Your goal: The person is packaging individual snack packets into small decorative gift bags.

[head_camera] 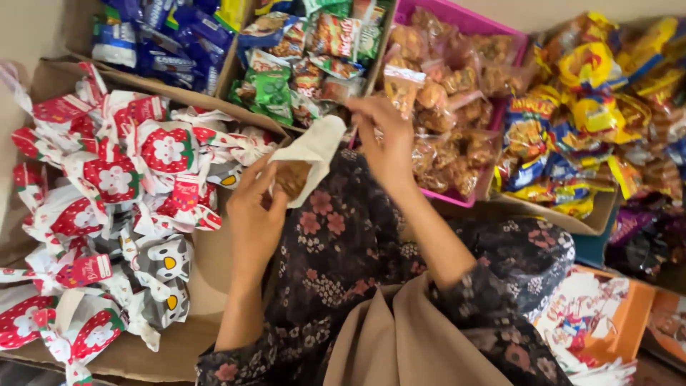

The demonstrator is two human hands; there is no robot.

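Note:
My left hand [254, 214] is closed around a white paper bag [314, 146] whose open mouth shows something brown inside. My right hand [386, 139] is blurred, just right of the bag's top edge, its fingers curled toward the bag's mouth. It hovers over the near-left corner of a pink tray [457, 14] filled with clear packets of brown fried snacks [443, 107]. One clear packet [401, 80] stands upright right behind that hand; whether the fingers grip anything is unclear. Both forearms come out of dark floral sleeves.
A cardboard box [204, 264] at left holds several red-and-white strawberry-print bags and grey owl-print ones. Boxes behind hold blue packets [179, 39] and mixed green and red packets [300, 61]. Yellow and blue snack bags [586, 78] pile at right. An orange printed bag [607, 314] lies lower right.

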